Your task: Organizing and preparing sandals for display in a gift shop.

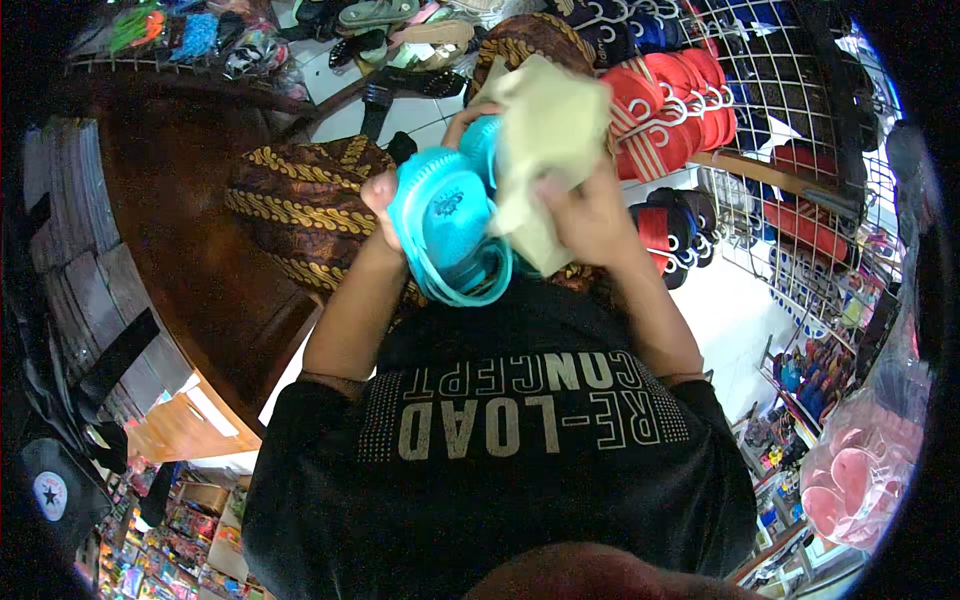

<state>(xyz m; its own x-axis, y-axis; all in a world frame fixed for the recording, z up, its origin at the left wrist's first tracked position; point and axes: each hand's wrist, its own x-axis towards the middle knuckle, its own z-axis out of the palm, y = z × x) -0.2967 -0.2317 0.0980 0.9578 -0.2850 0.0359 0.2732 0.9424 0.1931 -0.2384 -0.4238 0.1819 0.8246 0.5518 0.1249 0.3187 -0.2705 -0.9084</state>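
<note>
A pair of turquoise plastic sandals (pixel 445 210) is held up in front of my chest by my left hand (pixel 382 200). Its thumb side shows at the near sandal's left edge, while fingertips appear behind, beside the second sandal (pixel 482 145). My right hand (pixel 590 215) grips a pale yellow-green cloth (pixel 555 120), somewhat blurred, which hangs over and against the right side of the sandals. The cloth covers part of the second sandal.
Brown patterned fabric (pixel 310 205) covers my legs. Curved brown wooden furniture (pixel 165 230) stands at left. Red sandals (pixel 665 110) on white hangers are close at right, beside a wire grid rack (pixel 790 100). Loose dark sandals (pixel 415 85) lie on the tiled floor ahead.
</note>
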